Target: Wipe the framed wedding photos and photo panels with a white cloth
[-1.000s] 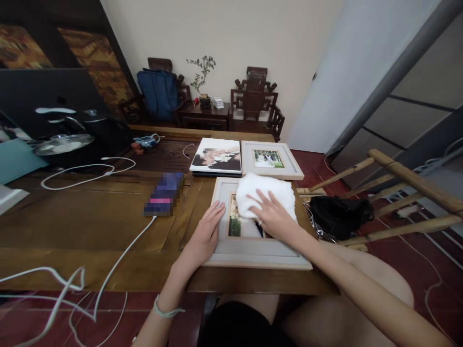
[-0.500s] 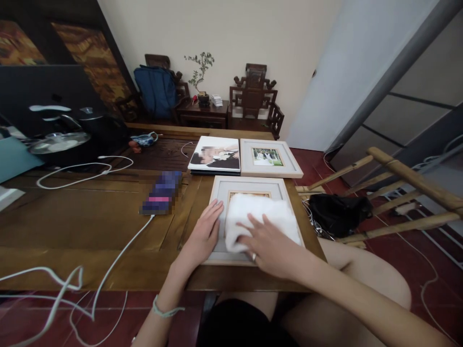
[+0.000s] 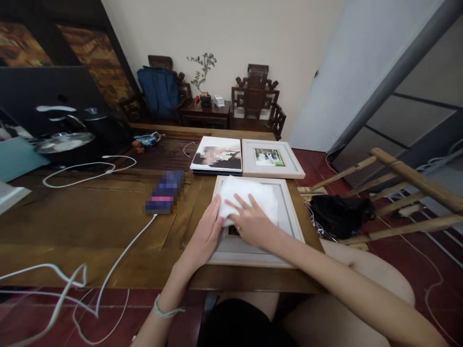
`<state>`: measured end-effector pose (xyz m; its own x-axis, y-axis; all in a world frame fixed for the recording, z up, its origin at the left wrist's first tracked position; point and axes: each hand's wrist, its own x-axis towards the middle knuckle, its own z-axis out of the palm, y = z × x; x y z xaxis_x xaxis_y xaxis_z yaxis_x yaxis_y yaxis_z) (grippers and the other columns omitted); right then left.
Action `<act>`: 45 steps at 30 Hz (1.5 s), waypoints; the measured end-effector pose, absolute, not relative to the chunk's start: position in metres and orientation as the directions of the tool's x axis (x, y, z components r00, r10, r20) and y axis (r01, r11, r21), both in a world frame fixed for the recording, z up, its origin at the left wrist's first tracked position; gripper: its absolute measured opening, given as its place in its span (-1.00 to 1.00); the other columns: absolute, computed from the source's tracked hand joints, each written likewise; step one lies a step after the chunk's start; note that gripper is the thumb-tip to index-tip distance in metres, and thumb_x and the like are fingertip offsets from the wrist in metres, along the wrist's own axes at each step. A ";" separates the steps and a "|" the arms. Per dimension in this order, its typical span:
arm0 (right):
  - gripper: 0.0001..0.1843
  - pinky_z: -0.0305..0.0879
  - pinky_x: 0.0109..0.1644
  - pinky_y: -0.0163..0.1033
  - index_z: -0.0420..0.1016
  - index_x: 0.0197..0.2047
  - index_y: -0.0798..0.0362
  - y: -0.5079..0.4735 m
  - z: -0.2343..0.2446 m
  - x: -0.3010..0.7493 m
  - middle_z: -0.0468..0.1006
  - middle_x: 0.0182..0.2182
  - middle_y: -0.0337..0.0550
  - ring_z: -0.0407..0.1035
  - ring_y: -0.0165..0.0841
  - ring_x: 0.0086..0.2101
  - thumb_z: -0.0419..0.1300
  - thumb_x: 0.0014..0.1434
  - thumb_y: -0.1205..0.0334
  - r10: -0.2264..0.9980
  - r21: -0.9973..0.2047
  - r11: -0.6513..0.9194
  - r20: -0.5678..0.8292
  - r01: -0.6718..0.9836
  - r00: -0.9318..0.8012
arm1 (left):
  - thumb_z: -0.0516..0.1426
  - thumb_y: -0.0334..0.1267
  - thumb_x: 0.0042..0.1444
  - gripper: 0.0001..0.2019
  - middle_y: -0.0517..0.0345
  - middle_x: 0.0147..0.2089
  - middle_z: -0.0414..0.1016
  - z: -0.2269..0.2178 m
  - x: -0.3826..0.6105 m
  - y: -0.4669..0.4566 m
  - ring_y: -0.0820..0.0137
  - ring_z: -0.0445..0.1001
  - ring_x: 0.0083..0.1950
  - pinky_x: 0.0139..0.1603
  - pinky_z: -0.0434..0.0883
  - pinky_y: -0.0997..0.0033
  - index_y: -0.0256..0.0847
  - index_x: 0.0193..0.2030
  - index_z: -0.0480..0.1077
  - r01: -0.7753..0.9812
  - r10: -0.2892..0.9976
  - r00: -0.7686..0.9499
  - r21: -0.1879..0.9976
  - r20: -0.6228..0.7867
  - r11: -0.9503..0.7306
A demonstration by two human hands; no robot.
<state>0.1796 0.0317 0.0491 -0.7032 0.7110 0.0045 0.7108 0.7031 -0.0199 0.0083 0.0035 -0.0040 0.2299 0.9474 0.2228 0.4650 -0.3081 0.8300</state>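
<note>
A pale wooden picture frame [image 3: 289,217] lies flat on the table's near edge in front of me. A white cloth [image 3: 253,195] is spread over its upper left part. My right hand [image 3: 251,224] lies flat on the cloth, fingers stretched out and pressing it onto the glass. My left hand [image 3: 206,233] rests open on the frame's left edge, fingers together, touching the cloth's corner.
Beyond lie a second framed photo [image 3: 271,159] and a photo book [image 3: 219,155]. A phone [image 3: 164,191] with a white cable [image 3: 123,255] lies to the left, on the wooden table [image 3: 90,217]. A bamboo chair [image 3: 398,193] with a black bag [image 3: 340,214] stands to the right.
My right hand slid the cloth from the frame's upper right down to its near edge, then up to the upper left. My left hand stayed on the frame's left edge.
</note>
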 end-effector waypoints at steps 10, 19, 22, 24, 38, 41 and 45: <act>-0.59 -0.08 0.24 0.31 0.44 0.03 0.11 0.024 0.063 0.181 0.14 0.29 -0.04 -0.18 0.07 0.29 0.04 0.12 0.42 0.613 -0.110 0.780 -0.067 0.616 -0.787 | -0.26 0.01 0.32 -0.42 0.00 0.45 -0.14 -0.005 0.004 0.003 0.26 -0.13 0.44 0.41 -0.13 0.13 -0.19 0.41 -0.18 0.456 0.934 0.211 0.816 0.289 -0.356; -0.57 -0.15 0.29 0.27 0.52 -0.10 0.04 -0.052 0.090 0.250 0.17 0.27 -0.11 -0.10 -0.08 0.29 0.06 -0.02 0.52 0.726 -0.159 0.617 -0.262 0.771 -0.636 | -0.12 -0.16 0.33 -0.57 -0.07 0.34 0.16 -0.014 0.008 0.009 0.25 -0.06 0.42 0.38 -0.01 -0.01 -0.25 0.26 0.17 0.564 0.883 0.295 0.680 0.365 -0.470; -0.58 -0.12 0.27 0.29 0.55 -0.19 0.02 -0.052 0.096 0.274 0.27 0.22 -0.15 -0.04 -0.06 0.27 0.02 -0.04 0.54 0.801 -0.077 0.539 -0.263 0.839 -0.538 | -0.09 -0.21 0.31 -0.60 -0.07 0.33 0.19 -0.015 0.008 0.011 0.23 -0.04 0.42 0.35 0.06 -0.03 -0.23 0.25 0.20 0.575 0.853 0.319 0.631 0.413 -0.521; -0.58 -0.09 0.27 0.27 0.55 -0.20 0.02 -0.044 0.094 0.286 0.28 0.22 -0.16 -0.03 -0.08 0.27 0.00 -0.04 0.55 0.833 -0.023 0.518 -0.215 0.855 -0.510 | -0.08 -0.22 0.31 -0.60 -0.08 0.33 0.19 -0.015 0.008 0.011 0.22 -0.03 0.42 0.34 0.08 -0.05 -0.21 0.25 0.19 0.571 0.841 0.329 0.619 0.429 -0.539; -0.63 -0.08 0.27 0.26 0.50 -0.11 0.12 0.050 0.055 0.292 0.27 0.22 -0.01 -0.11 0.01 0.28 0.02 0.07 0.52 0.843 0.101 0.517 0.109 0.850 -0.526 | -0.07 -0.26 0.30 -0.62 -0.12 0.29 0.25 -0.024 0.009 0.015 0.21 0.04 0.39 0.34 0.12 -0.05 -0.25 0.22 0.22 0.575 0.831 0.288 0.608 0.476 -0.547; -0.65 -0.10 0.29 0.27 0.52 -0.15 0.13 0.005 0.060 0.285 0.29 0.21 0.04 -0.08 0.04 0.27 0.05 0.02 0.51 0.822 0.061 0.567 0.029 0.822 -0.569 | -0.07 -0.27 0.30 -0.62 -0.11 0.27 0.27 -0.024 0.010 0.016 0.21 0.05 0.39 0.33 0.12 -0.08 -0.24 0.22 0.23 0.577 0.841 0.255 0.623 0.478 -0.529; -0.57 0.07 0.24 0.21 0.48 -0.05 0.16 -0.064 0.079 0.274 0.31 0.18 0.15 0.08 0.08 0.21 0.06 -0.01 0.52 0.798 -0.035 0.594 -0.095 0.803 -0.595 | -0.08 -0.28 0.29 -0.62 -0.11 0.26 0.29 -0.022 0.011 0.016 0.21 0.06 0.38 0.33 0.11 -0.08 -0.25 0.21 0.25 0.584 0.849 0.241 0.628 0.471 -0.514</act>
<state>0.2739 -0.0638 0.0790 -0.5947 0.7983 -0.0954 0.8034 0.5944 -0.0346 0.0113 0.0158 -0.0223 0.2414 0.8487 0.4706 0.5841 -0.5143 0.6279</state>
